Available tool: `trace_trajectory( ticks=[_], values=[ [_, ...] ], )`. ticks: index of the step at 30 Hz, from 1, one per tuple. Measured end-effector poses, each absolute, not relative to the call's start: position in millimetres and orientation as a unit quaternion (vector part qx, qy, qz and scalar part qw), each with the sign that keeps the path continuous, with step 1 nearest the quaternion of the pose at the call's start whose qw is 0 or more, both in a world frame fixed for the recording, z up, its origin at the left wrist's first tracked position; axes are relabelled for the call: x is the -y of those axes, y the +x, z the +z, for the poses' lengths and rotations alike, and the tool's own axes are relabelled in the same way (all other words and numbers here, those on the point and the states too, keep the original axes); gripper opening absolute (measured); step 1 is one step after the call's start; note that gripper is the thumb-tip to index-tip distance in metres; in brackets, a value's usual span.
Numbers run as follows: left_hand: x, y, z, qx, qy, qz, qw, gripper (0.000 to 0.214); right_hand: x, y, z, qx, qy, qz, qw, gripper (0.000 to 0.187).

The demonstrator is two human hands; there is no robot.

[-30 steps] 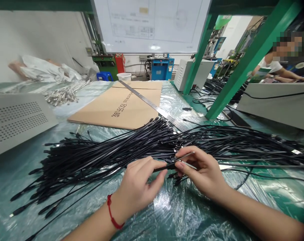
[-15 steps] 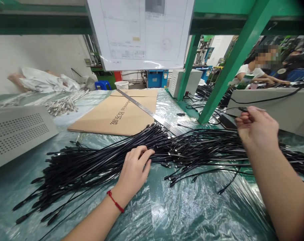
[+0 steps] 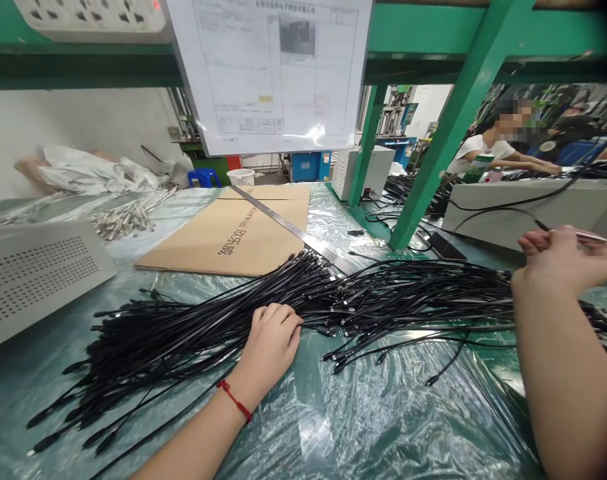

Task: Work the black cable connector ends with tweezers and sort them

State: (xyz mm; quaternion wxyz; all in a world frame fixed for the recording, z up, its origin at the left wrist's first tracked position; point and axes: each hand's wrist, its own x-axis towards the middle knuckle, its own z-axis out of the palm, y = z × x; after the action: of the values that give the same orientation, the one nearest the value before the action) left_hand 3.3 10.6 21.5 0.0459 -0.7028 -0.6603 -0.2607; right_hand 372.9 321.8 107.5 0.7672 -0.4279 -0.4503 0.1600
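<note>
Loosely, thin black cables (image 3: 183, 330) overlie crinkled plastic (image 3: 383, 420).

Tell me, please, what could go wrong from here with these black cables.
The left hand is at the near edge of the left bundle of black cables, whose ends crowd against the right bundle, so pulling one cable might drag or tangle others. The slim metal tool in the right hand could nick a cable if swung carelessly.

Right of the cardboard (image 3: 263, 235), my right grip (image 3: 558, 263) hides part of a silver tool (image 3: 596, 237); above the cardboard, the sheet (image 3: 241, 77) blurs beyond reading.
</note>
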Motion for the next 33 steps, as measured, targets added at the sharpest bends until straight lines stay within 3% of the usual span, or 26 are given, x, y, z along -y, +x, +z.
trace_trajectory(
  ticks=[4, 7, 13, 19, 22, 33],
  values=[
    [-5.6, 7.9, 25.2, 0.654, -0.702, -0.282, 0.035, 0.013, -302.3, 357.0, 109.4, 0.427, -0.536, 0.06, 0.725, 0.034],
    [0.8, 11.2, 28.6, 0.645, -0.708, -0.288, 0.027, 0.017, -276.9, 330.6, 113.1, 0.508, -0.55, 0.079, 0.659, 0.021],
    [9.5, 12.2, 37.7, 0.632, -0.714, -0.299, 0.038, 0.014, -208.9, 251.6, 101.7, 0.735, -0.398, 0.313, 0.451, 0.038],
    [18.0, 16.2, 53.0, 0.588, -0.682, -0.433, -0.045, 0.013, -149.0, 209.7, 80.4, 0.78, -0.255, 0.508, 0.262, 0.038],
    [23.9, 20.3, 58.3, 0.566, -0.685, -0.453, -0.065, 0.013, -130.4, 206.3, 80.3, 0.765, -0.226, 0.554, 0.239, 0.031],
    [27.3, 30.8, 55.9, 0.548, -0.684, -0.477, -0.07, 0.01, -110.6, 209.6, 88.6, 0.775, -0.242, 0.529, 0.246, 0.024]
  ],
)
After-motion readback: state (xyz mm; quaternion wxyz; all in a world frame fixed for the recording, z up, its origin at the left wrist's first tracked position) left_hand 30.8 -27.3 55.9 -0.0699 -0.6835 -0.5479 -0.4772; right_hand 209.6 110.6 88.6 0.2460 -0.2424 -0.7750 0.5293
